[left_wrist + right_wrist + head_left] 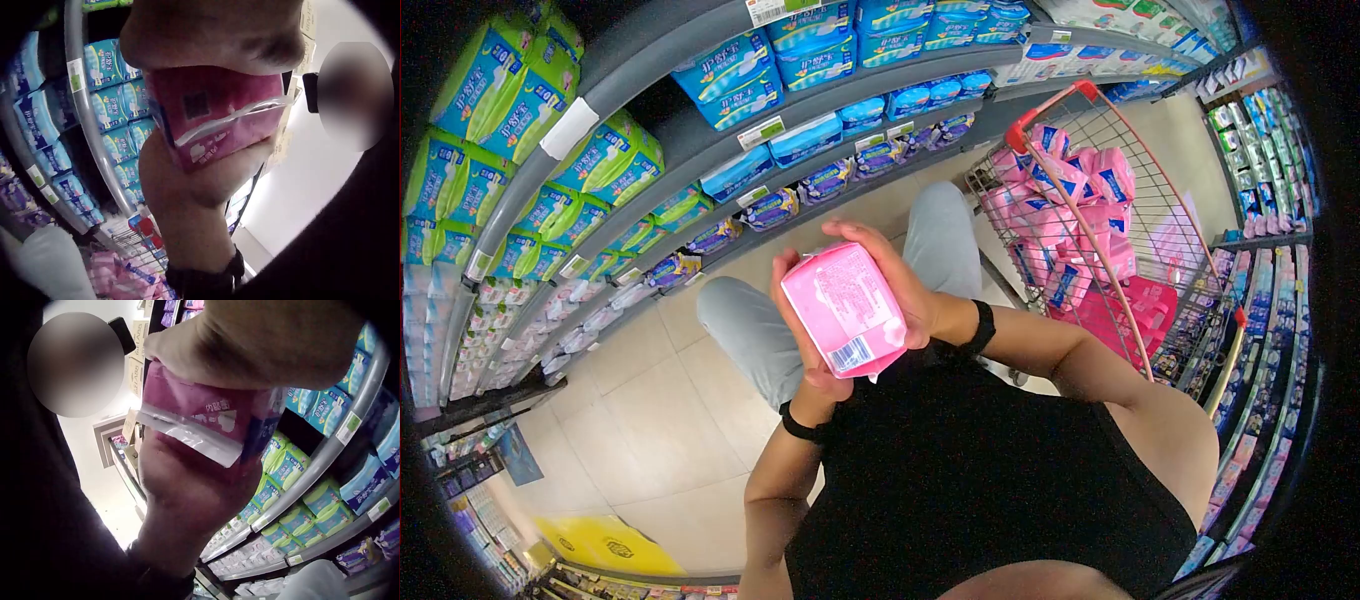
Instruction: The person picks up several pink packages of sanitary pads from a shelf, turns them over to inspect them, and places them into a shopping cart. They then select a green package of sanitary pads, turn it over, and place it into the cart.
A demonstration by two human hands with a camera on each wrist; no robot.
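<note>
Both hands hold a pink pack of sanitary pads (pixel 850 305) in front of the chest, above the lap. Its face with small print and a barcode points up toward the head camera. My left hand (pixel 804 345) grips the pack's left side, while my right hand (pixel 914 300) grips the opposite side. In the left wrist view, the pack's crimped plastic seam (pixel 231 115) runs across its end between the two hands. The right wrist view shows that end of the pack (pixel 200 403) too, partly covered by the fingers and palms.
A wire shopping cart with a red handle (pixel 1050 112) stands at the right, with many similar pink packs (pixel 1090 195) piled inside. Ahead and left, curved shelves hold blue packs (pixel 730 75) and green packs (pixel 495 90). Bent knees (pixel 755 325) lie beneath the hands, over a tiled floor (pixel 640 430).
</note>
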